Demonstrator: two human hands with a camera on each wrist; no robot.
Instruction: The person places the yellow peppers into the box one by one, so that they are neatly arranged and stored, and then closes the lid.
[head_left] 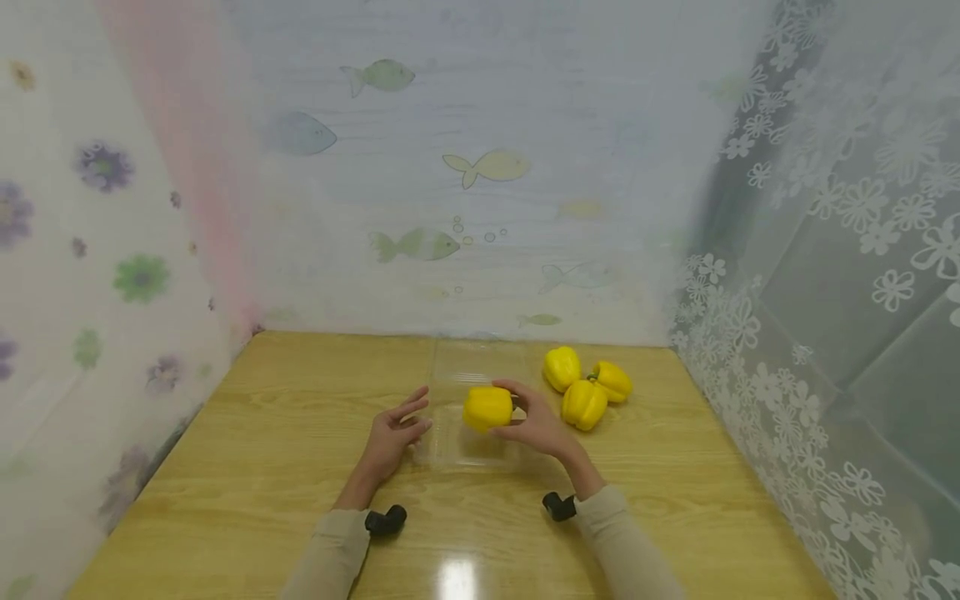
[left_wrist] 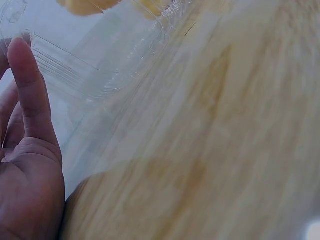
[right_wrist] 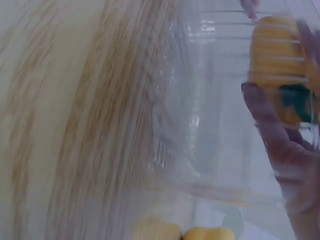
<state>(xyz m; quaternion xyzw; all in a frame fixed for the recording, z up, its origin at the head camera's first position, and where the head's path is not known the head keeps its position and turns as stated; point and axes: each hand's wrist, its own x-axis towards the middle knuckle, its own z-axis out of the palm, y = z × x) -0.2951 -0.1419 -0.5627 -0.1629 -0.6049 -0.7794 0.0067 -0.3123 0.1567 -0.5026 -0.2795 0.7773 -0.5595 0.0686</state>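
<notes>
Pinch grip on the right hand (head_left: 540, 425): thumb on the near side, fingers on the far side of a glossy yellow, blocky bell pepper (head_left: 486, 408). Pepper's on its side over the container, mid-table between my hands; can't tell if it touches the base. Left hand (head_left: 388, 442) has its fingers extended and a little spread, just beside the container's left edge; can't tell if they make contact.

Rest, big to small. White fabric backdrop printed with pale fish (head_left: 622, 50) behind. White sheet with purple and green flowers (head_left: 45, 275) on my left, translucent curtain with white flower outlines (head_left: 877, 292) on my right. Light yellow-brown wood-grain table (head_left: 300, 400) below. On it, clear rectangular plastic container (head_left: 480, 354) with ribbed sections; from the right wrist I see the pepper through those ribs, blurred. Beige long sleeves (head_left: 628, 542) on both forearms. Three more yellow bell peppers (head_left: 584, 406) cluster on the table past my right hand, to the right of the container. Small black angled fittings (head_left: 386, 522) at both wrists. Smallest: green stem (right_wrist: 299, 100) on the held pepper, facing my right palm.
</notes>
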